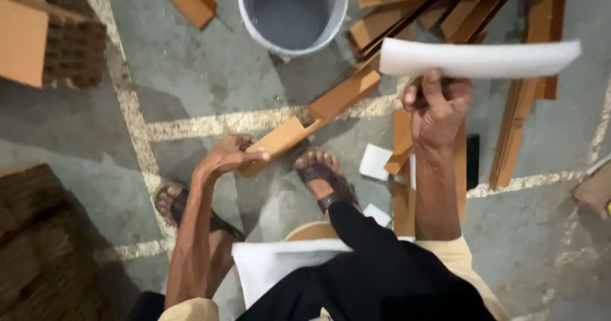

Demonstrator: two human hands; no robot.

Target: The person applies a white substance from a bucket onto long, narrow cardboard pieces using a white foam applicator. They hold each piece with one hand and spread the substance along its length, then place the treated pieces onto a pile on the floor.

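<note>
My left hand (228, 155) grips the near end of a long brown cardboard corner strip (318, 107) that slants up to the right across the floor. My right hand (438, 107) is raised and holds a white foam sheet (477, 58) by its lower edge, flat and stretched to the right. A larger white foam sheet (267, 263) lies across my lap. My sandalled feet (324, 176) rest on the grey floor below the strip.
A grey bucket (293, 9) stands at the top centre. A heap of brown cardboard strips (445, 9) lies at the top right, more near my right arm. Small white foam pieces (375, 162) lie on the floor. Stacked corrugated cardboard (38, 34) sits at the left.
</note>
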